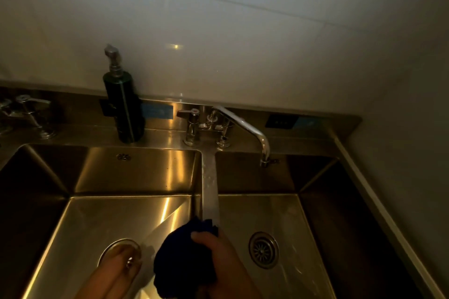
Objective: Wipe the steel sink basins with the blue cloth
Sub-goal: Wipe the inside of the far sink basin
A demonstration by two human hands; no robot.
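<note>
Bunching the blue cloth (pixel 184 255) in my right grip (pixel 218 257), I have fingers and thumb curled round it, so that grip is full and holds nothing else. The wad sits at the near end of the divider (pixel 210 189) between the two basins, and most of it bulges out at about 9 o'clock from my knuckles, hanging toward the left basin (pixel 97 221).

The divider's long axis runs from 12 to 6 o'clock, straight away from me. A wipe along it goes toward 12. A wipe into the right basin (pixel 286 213) means swinging the cloth across to 3 o'clock, where the drain (pixel 263 250) lies just beside my wrist.

My left grip (pixel 114 272) is slack and holds nothing. Its fingers lie straight, pointing toward 1 o'clock over the left basin's drain (pixel 131 245). The light is dim, so I cannot tell whether they touch the steel.

I judge the right grip does the wiping, as it alone has the cloth. The tap spout (pixel 245 126) hangs over the right basin's far edge at 1 o'clock, well apart from my grip.
</note>
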